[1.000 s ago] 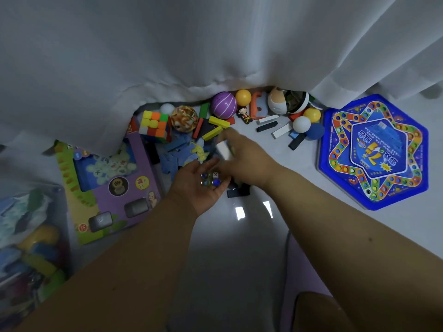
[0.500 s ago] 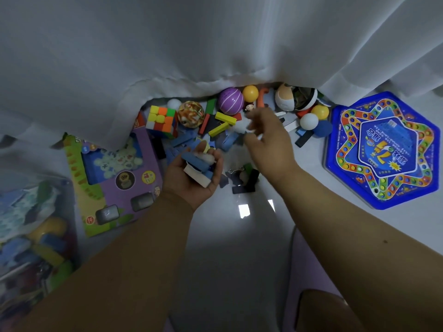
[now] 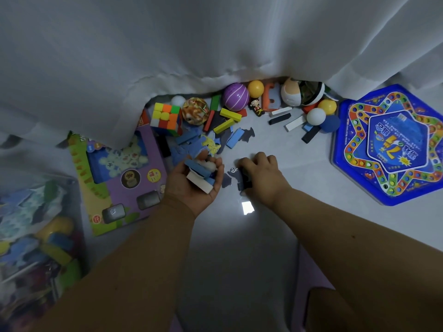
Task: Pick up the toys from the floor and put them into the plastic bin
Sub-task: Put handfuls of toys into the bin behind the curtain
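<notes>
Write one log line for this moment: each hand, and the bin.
left hand: holds blocks | right hand: grips dark pieces on floor | plastic bin: left, partly filled

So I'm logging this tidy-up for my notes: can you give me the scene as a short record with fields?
left hand: palm up, holds a handful of blocks
right hand: on the floor, fingers curled over dark pieces
bin: far left, already holds toys
floor pile: cube, balls, blocks along the curtain
game board: right, flat
</notes>
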{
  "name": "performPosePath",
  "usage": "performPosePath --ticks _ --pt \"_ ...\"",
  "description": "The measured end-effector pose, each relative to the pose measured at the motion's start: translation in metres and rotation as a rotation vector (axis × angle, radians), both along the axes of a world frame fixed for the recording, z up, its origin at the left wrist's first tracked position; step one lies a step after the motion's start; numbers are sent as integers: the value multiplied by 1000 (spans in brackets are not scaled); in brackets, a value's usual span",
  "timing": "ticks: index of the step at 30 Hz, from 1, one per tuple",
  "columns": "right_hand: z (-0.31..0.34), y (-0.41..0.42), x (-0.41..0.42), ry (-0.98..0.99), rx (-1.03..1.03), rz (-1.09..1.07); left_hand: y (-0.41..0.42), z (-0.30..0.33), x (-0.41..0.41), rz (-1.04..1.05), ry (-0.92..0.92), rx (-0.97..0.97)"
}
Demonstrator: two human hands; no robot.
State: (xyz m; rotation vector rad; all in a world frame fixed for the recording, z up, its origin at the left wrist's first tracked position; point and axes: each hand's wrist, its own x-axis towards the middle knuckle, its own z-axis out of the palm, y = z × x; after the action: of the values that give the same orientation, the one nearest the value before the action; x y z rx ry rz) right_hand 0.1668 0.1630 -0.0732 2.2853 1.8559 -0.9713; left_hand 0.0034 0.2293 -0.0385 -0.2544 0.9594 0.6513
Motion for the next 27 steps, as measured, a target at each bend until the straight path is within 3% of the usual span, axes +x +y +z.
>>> performPosePath --ticks 18,24,27 --pt "6 18 0 -50 -26 27 -4 -5 -7 -63 44 -49" --pt "16 20 15 200 -95 -517 -3 -2 -6 -96 96 -68" --pt "31 23 19 516 -93 -857 -2 5 -3 -116 127 -58"
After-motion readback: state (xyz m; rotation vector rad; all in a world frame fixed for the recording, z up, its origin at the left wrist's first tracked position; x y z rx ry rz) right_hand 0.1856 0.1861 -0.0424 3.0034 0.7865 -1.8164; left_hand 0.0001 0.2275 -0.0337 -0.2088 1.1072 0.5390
